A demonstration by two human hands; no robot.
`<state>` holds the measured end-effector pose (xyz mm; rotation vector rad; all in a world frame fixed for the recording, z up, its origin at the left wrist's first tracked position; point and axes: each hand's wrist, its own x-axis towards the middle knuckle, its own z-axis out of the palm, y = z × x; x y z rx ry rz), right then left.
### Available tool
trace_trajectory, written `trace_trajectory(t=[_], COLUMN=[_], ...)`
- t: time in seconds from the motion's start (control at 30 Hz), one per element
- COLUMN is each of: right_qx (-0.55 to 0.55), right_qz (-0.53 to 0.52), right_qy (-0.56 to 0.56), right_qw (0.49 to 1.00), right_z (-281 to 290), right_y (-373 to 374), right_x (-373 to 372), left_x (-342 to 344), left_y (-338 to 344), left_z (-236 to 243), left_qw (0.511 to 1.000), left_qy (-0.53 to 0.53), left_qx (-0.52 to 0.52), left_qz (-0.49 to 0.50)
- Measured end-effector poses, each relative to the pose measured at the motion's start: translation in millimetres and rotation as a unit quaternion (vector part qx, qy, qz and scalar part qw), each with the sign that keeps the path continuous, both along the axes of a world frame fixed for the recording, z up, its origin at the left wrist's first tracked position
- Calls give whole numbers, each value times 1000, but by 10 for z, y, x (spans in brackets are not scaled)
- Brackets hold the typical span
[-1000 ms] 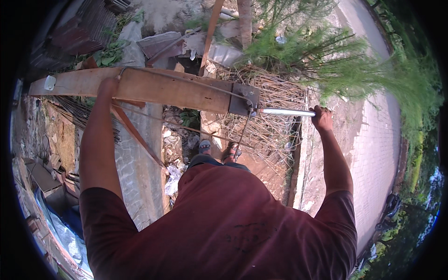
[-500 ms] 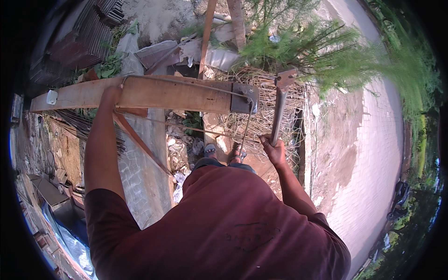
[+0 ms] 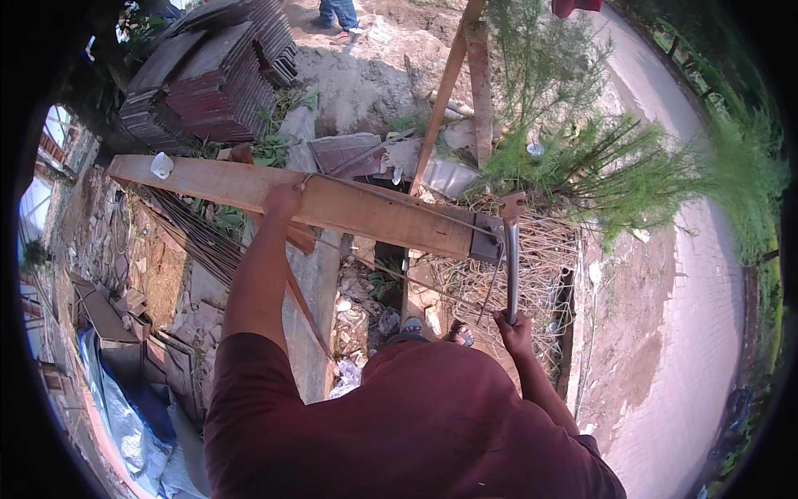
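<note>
Here, bent rod (image 3: 357,189): lies along your wooden beam (image 3: 391,220), reaching the dark plate (image 3: 485,239) at the beam's right end.
Left hand (image 3: 283,200): yours rests on the beam just beside the rod's left bend; its fingers are hidden, so whether they close on the rod cannot be told.
Right hand (image 3: 514,333): yours is wrapped around the lower end of a metal tool (image 3: 512,266).
Tool head: brown, near the plate; touching or apart, you cannot tell.
White container (image 3: 162,165): on the beam's left part.
Wire heap (image 3: 540,266): on the ground, below the plate.
Green bush (image 3: 615,158): beyond the heap.
Paved road (image 3: 690,333): to your right.
</note>
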<state>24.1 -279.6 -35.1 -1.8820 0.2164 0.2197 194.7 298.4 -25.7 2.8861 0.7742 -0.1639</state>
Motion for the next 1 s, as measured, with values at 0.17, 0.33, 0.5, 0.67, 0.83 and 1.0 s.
trace_trajectory(t=[0.17, 0.33, 0.5, 0.67, 0.83, 1.0], right_qx=[25, 51, 75, 119, 129, 96], right_qz=[-2, -7, 7, -9, -45, -44], right_qy=[19, 4, -59, -40, -77, -62], right_qw=[999, 999, 995, 992, 988, 992], right_z=[312, 845, 1135, 1331, 1369, 1544], right_y=[-56, -47, -135, -115, -90, -6], right_x=[38, 141, 447, 675, 718, 655], left_x=[-236, -613, -595, -491, -697, -1009], left_y=[-125, 181, -154, -196, 101, -28], left_z=[231, 7, 69, 49, -194, -321], left_qw=[976, 887, 953, 946, 911, 953], left_qy=[-178, -350, -297, -318, -385, -302], left_qx=[-120, -277, -35, -45, -129, 23], left_qz=[23, 122, -51, -45, 78, 25])
